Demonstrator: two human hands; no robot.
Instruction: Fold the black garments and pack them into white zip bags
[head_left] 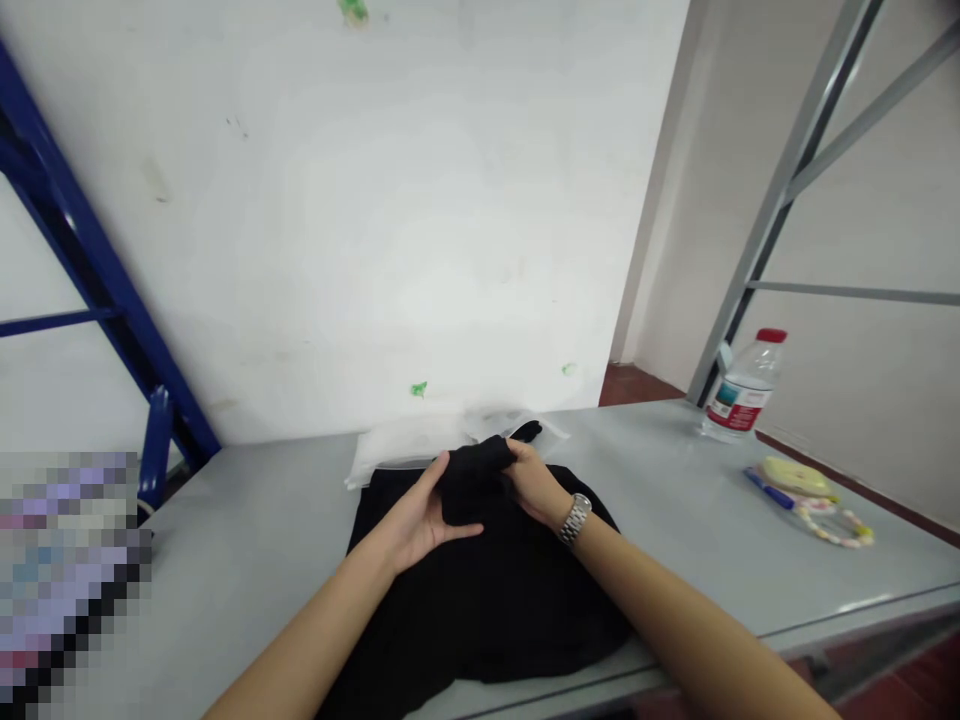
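Black cloth, which looks like a garment (495, 600), is spread on the grey table, its lower end hanging over the front edge. My left hand (420, 515) grips a raised, bunched part of it between thumb and fingers, with one finger stretched along the cloth. On the other side of that raised fold, my right hand (536, 485) pinches the fabric; a metal watch (575, 519) is on that wrist. Behind the garment lie clear and whitish plastic bags (405, 442). A small black item (529, 431) shows at one bag; its kind is unclear.
To the right stand a water bottle (742, 390) with a red cap, a yellow case (796, 477) and a beaded loop (836, 525) on the table (262, 540). A white wall rises behind. Blue posts (112, 270) frame the left, grey posts (780, 210) the right. A blurred patch covers the lower left.
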